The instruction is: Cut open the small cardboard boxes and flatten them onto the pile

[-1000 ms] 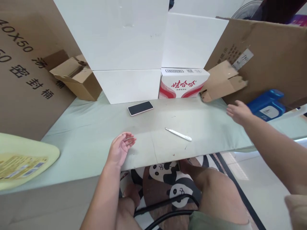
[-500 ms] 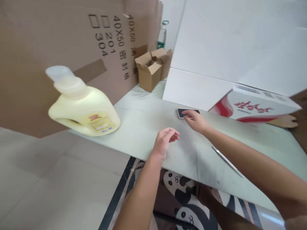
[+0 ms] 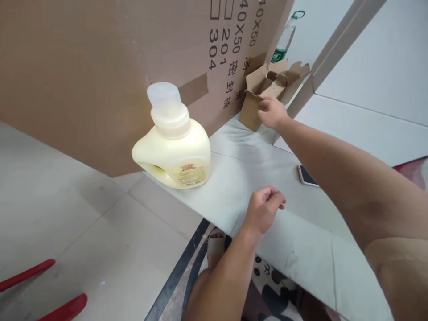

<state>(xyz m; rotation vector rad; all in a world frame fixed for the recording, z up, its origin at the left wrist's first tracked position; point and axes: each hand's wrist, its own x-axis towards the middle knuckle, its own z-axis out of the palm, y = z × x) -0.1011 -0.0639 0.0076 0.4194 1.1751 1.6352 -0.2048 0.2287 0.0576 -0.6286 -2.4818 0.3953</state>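
Note:
My right hand (image 3: 272, 113) is stretched out to the small open-topped cardboard box (image 3: 250, 111). Its curled fingers pinch the box's upper front edge, though the hand hides part of that grip. Over the near side of the cloth-covered table (image 3: 234, 191), my left hand (image 3: 264, 207) hovers with its fingers loosely curled in and nothing visible in them. Left of it stands a pale yellow jug-shaped bottle (image 3: 177, 154) with a whitish cap, upright near the table edge. A phone (image 3: 306, 176) lies on the cloth, partly covered by my right forearm.
A very large cardboard carton (image 3: 100, 80) stands behind the bottle. A clear water bottle (image 3: 283, 42) with a green label is behind the small box. White panels (image 3: 364, 116) rise at the back right, near a red-and-white box (image 3: 416, 174). Red bars (image 3: 63, 310) show on the floor at lower left.
My right hand has left the phone, moved left and back, and reached the small cardboard box. My left hand stays curled near the table's front. The view has turned left.

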